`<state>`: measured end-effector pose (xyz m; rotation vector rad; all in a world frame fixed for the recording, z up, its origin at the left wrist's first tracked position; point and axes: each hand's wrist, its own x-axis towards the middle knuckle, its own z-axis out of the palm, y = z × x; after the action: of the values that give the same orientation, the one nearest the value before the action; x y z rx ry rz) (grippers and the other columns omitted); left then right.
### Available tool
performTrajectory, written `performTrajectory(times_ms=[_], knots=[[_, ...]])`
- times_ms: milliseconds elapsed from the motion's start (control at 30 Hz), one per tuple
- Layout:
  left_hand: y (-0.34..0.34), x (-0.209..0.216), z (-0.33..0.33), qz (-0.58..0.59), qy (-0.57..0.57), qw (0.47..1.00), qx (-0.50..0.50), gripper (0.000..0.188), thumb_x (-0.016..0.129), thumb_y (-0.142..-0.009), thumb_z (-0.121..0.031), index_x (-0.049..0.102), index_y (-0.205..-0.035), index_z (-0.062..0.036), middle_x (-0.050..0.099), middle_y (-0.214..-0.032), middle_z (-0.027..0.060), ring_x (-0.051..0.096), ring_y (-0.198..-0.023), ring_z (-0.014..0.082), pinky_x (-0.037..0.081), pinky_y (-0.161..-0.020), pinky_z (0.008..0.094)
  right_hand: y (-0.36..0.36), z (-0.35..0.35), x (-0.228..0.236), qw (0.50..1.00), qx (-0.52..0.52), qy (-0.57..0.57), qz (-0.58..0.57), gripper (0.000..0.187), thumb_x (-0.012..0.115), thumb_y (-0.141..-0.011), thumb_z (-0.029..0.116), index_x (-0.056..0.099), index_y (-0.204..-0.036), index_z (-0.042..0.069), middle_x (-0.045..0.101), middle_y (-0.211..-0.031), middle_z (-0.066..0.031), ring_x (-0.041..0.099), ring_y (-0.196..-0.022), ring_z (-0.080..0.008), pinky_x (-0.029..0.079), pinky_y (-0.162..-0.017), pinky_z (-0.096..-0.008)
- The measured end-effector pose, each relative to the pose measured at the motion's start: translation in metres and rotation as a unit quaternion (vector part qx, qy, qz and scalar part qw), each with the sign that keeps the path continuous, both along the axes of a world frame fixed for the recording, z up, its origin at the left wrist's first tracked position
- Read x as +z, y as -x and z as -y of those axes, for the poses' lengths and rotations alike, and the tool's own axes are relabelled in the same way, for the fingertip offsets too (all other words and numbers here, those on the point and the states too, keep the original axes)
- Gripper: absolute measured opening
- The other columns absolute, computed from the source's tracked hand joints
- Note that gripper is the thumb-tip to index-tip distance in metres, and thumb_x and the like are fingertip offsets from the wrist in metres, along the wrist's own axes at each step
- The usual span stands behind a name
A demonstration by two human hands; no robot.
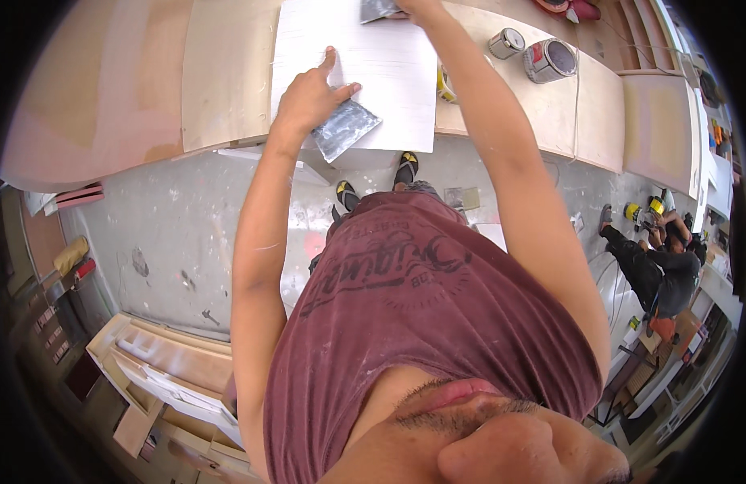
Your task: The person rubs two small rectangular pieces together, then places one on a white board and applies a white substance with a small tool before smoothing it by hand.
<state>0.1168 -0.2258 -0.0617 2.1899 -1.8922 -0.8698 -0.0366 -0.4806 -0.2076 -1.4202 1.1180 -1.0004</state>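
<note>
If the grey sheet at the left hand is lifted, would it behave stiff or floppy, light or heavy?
The grey sheet by the left hand is probably fairly stiff, since its visible edges run straight without clear sag. It looks thin, so I would expect it to be light. Being flat, it seems unlikely to roll.

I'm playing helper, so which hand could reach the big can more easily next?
Probably the right hand: it's closer to the big can, though touching a grey sheet. The left hand is farther left.
</note>
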Motion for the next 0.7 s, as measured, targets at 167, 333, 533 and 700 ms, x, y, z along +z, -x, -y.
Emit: performTrajectory(times_ms=[167,333,533,700], knots=[[-0.009,-0.003,-0.011,0.005,-0.014,0.999,0.04,0.086,0.071,-0.079,-0.049,0.039,-0.147,-0.0058,0.07,-0.09,0.0225,0.069,-0.092,0.036,0.054,-0.081,0.0435,-0.076,-0.06,0.056,0.996,0.023,-0.079,-0.017,0.008,0.066,-0.081,0.011,0.061,-0.083,0.006,0.059,-0.067,-0.0054,0.057,-0.061,-0.0165,0.046,-0.052,-0.0323],[-0.01,-0.013,-0.012,-0.003,0.008,0.999,0.047,0.087,0.071,-0.078,-0.05,0.04,-0.148,-0.008,0.071,-0.09,0.0213,0.069,-0.092,0.0357,0.054,-0.083,0.0438,0.002,-0.035,0.04,0.991,-0.001,-0.08,0.106,0.01,0.068,-0.087,0.013,0.062,-0.087,0.006,0.058,-0.07,-0.0021,0.054,-0.056,-0.013,0.044,-0.046,-0.0304],[-0.008,-0.017,-0.013,-0.01,0.08,0.996,0.033,0.089,0.074,-0.076,-0.05,0.041,-0.147,-0.0086,0.069,-0.088,0.0246,0.069,-0.088,0.0359,0.053,-0.082,0.0409,0.007,-0.034,0.039,0.991,0.031,-0.123,0.045,0.009,0.063,-0.09,0.013,0.064,-0.087,0.005,0.059,-0.069,-0.003,0.055,-0.057,-0.0131,0.042,-0.044,-0.0313],[-0.011,-0.011,-0.016,-0.031,0.016,0.998,0.053,0.088,0.074,-0.076,-0.051,0.042,-0.147,-0.009,0.069,-0.096,0.0259,0.067,-0.096,0.0372,0.052,-0.088,0.0423,-0.064,-0.06,0.074,0.987,0.089,-0.109,-0.079,0.012,0.062,-0.09,0.013,0.066,-0.088,0.002,0.062,-0.07,-0.0048,0.057,-0.059,-0.0136,0.044,-0.046,-0.0327]])
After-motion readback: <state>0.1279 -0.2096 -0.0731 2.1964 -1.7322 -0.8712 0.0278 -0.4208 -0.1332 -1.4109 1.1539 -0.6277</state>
